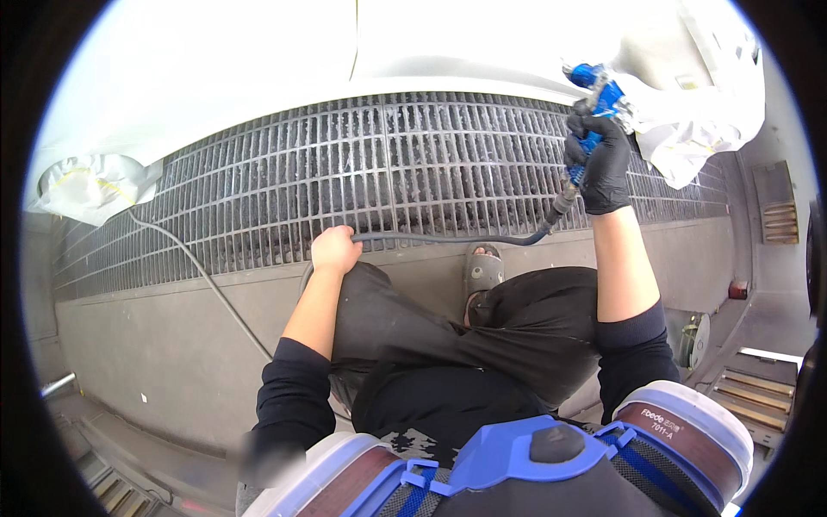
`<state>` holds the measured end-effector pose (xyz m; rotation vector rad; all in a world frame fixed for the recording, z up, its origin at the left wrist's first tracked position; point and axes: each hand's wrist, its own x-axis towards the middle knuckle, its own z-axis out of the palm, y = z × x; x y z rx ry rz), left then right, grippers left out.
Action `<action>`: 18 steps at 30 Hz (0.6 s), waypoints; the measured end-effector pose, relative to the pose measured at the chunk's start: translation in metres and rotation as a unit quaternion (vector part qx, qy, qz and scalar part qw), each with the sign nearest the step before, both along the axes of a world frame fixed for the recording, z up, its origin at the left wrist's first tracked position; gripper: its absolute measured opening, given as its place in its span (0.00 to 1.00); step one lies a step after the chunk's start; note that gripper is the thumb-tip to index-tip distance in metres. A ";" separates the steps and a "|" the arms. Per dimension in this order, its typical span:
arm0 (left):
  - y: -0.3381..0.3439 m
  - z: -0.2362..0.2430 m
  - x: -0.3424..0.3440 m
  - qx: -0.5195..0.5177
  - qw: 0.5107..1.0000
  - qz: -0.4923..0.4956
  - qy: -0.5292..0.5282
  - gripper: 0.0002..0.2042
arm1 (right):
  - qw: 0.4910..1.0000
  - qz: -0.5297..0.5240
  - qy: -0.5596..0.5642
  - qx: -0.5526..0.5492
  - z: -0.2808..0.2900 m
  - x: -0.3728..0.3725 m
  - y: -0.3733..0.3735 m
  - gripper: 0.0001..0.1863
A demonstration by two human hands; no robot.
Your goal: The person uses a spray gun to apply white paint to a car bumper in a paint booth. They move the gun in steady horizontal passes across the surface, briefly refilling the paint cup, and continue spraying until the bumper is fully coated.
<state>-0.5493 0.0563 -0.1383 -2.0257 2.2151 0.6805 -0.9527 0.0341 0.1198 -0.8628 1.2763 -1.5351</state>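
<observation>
My right hand, in a black glove, grips a blue spray gun by its handle near the white panel, its top wrapped in something silvery. A dark hose runs from the gun's lower end to my bare left hand, whose fingers are wrapped round it at waist height. Above both hands spans a large white panel. White plastic sheeting hangs beside the gun at the right, and more wrapped sheeting with yellow tape is at the far left.
A metal floor grate runs below the panel along a grey floor, where my sandalled foot stands. A hose crosses at left. Slatted vents line the lower right. A respirator with blue parts hangs at the bottom.
</observation>
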 end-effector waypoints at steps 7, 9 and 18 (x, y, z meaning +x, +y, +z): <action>0.000 -0.001 0.000 -0.040 0.999 0.006 0.015 0.12 | 0.990 -0.140 -0.012 0.031 -0.013 -0.012 -0.004 0.05; 0.000 -0.001 0.005 -0.046 0.999 0.003 -0.003 0.13 | 0.996 -0.062 -0.062 0.025 -0.014 0.012 -0.005 0.05; 0.011 0.002 0.042 -0.034 0.996 0.075 -0.032 0.13 | 0.989 0.137 -0.050 0.005 -0.020 0.118 -0.024 0.07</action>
